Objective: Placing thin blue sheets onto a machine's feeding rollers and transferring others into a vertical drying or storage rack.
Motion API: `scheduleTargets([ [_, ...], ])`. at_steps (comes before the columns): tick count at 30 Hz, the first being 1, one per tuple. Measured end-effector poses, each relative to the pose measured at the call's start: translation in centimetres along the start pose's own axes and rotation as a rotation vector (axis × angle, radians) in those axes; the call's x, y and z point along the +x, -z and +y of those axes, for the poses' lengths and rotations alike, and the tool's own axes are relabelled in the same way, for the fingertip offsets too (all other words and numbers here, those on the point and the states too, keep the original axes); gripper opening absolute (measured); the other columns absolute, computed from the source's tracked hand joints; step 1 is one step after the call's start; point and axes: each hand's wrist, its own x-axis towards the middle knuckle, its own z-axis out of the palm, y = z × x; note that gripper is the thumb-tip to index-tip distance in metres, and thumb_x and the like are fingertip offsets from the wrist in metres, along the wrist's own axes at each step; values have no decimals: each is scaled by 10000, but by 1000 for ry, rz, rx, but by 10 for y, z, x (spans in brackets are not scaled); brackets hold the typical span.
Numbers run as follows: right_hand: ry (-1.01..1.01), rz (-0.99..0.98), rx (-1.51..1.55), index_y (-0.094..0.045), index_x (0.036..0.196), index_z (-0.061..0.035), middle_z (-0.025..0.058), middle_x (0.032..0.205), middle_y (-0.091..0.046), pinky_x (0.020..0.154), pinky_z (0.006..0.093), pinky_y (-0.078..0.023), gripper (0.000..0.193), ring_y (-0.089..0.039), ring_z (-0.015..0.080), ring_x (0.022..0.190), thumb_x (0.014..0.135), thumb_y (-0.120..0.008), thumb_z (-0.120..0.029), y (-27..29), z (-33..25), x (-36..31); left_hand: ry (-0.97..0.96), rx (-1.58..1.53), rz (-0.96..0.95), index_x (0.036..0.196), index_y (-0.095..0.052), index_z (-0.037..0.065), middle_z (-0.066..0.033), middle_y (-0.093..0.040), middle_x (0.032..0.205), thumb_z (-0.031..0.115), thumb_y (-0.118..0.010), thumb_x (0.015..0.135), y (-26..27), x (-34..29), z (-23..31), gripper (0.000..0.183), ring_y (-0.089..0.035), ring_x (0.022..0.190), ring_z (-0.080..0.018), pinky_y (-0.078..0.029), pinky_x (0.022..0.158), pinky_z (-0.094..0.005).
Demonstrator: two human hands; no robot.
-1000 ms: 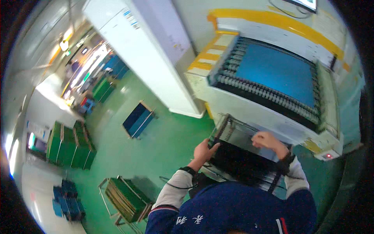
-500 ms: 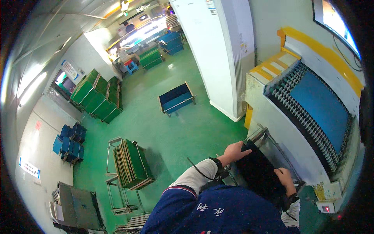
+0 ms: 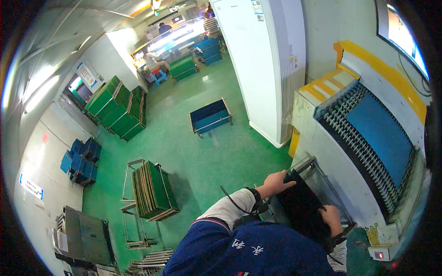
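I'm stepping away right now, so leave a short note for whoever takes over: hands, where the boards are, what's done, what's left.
Left hand: gripping the far edge of the dark panel stack.
Right hand: on the stack's near edge.
The stack stands in the metal rack beside the roller conveyor machine, where a blue panel lies.
Done: cannot tell.
Left: the dark stack in the rack; green panels wait in a floor rack behind.

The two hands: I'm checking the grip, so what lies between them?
In the head view, the dark stack of panels spans the stretch between the left hand and the right hand, each gripping one edge.
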Motion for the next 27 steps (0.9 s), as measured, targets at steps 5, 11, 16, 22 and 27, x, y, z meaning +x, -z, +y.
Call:
scheduleTargets([
  [5,-58,-8,113,-754,1040,-53,230,989,-720,842,510,-518,360,-676,434,986,886,-707,-375,0,-8,3,22,-28,-15,1084,-589,-8,-221,-693,955,655,-670,875,2,-2,1,700,-675,917,-427,-537,811,-504],
  [11,-31,61,119,-758,1034,-46,231,981,-721,839,500,-524,342,-685,428,974,862,-729,-340,-12,4,7,6,-32,6,1038,-585,-12,-219,-681,920,645,-667,883,-4,0,-4,680,-665,881,-428,-528,780,-505],
  [16,-12,66,146,-755,1044,-42,239,979,-718,836,493,-525,346,-687,429,970,856,-735,-331,-17,8,10,48,-6,-50,1186,-617,-7,-214,-721,994,672,-672,864,-1,2,-3,754,-696,943,-417,-552,842,-496],
  [22,6,126,153,-751,1032,-27,245,959,-717,811,492,-523,359,-690,430,951,856,-742,-340,-35,27,17,26,-8,-19,1165,-631,2,-218,-722,982,675,-674,858,-1,3,0,741,-697,937,-421,-553,838,-496],
  [27,-8,44,173,-750,1029,-27,240,940,-717,788,491,-522,375,-693,425,931,856,-749,-360,-17,10,12,-18,-52,30,1034,-580,-6,-212,-682,920,657,-663,881,-3,0,-2,685,-664,876,-433,-529,773,-504],
])
